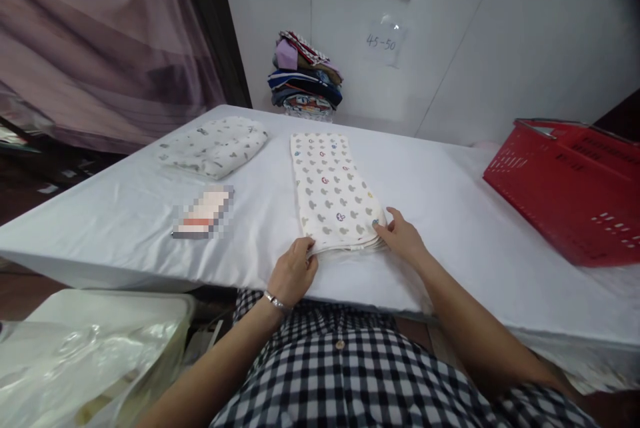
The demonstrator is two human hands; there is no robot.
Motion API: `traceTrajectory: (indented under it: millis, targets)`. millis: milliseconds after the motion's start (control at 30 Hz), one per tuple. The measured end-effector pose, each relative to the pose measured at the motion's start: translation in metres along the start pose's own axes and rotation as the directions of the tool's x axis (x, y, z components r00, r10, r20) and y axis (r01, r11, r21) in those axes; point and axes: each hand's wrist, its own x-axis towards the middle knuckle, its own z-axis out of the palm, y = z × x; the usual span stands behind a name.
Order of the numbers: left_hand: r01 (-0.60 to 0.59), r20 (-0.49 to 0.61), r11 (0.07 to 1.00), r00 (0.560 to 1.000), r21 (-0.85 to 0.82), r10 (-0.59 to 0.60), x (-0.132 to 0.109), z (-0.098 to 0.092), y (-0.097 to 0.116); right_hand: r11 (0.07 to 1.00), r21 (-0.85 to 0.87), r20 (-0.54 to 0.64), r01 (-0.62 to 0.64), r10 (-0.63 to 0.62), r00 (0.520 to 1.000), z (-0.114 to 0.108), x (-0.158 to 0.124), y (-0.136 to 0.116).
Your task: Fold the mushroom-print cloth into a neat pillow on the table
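A white folded cloth [333, 188] printed with grey and a few coloured mushroom-like shapes lies lengthwise on the white-covered table [430, 195]. Its layers show along the near edge. My left hand [293, 271] is closed on the near left corner, fingers pinching the edge. At the near right corner is my right hand [404, 238], its thumb on the top layer and its index finger raised just beside the cloth; the other fingers are partly hidden. A second white printed cloth [220, 145], loosely folded, rests on the table farther left.
A blurred-out phone-like object [204, 213] lies left of the folded cloth. At the right end stands a red plastic basket [570, 195]. Folded clothes [306, 75] are stacked by the wall behind the table. A white bin with clear plastic [100, 348] is below at left.
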Motion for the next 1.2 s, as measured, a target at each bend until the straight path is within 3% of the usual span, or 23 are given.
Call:
traceTrajectory:
  millis: [200,300,400,633,900,1000,1200]
  targets:
    - [0.083,0.051,0.988,0.995,0.127,-0.090,-0.003,-0.005,0.005,0.988,0.153,-0.026,0.033,-0.030,0.999,0.007,0.008,0.007]
    - [0.143,0.117,0.958,0.977,0.249,-0.176,-0.002,-0.008,0.010,0.980,0.199,0.007,-0.007,0.006,1.000,0.010,0.007,0.014]
    - [0.137,0.151,0.948,0.971,0.288,-0.186,-0.001,-0.009,0.013,0.967,0.249,0.052,-0.057,0.045,0.998,0.009,0.003,0.017]
    - [0.161,0.102,0.962,0.977,0.219,-0.186,-0.002,-0.009,0.009,0.924,0.351,0.140,-0.150,0.107,0.984,0.006,0.000,0.005]
    - [0.240,0.107,0.963,0.961,0.122,-0.254,0.003,-0.011,0.008,0.792,0.601,0.079,-0.111,0.079,0.994,0.002,0.002,-0.014]
    - [0.246,0.111,0.963,0.960,0.115,-0.258,0.004,-0.012,0.008,0.783,0.614,0.061,-0.101,0.080,0.995,0.001,0.001,-0.015]
    - [0.245,0.119,0.962,0.959,0.117,-0.259,0.002,-0.012,0.008,0.821,0.531,0.176,-0.208,0.133,0.975,-0.004,-0.002,-0.004]
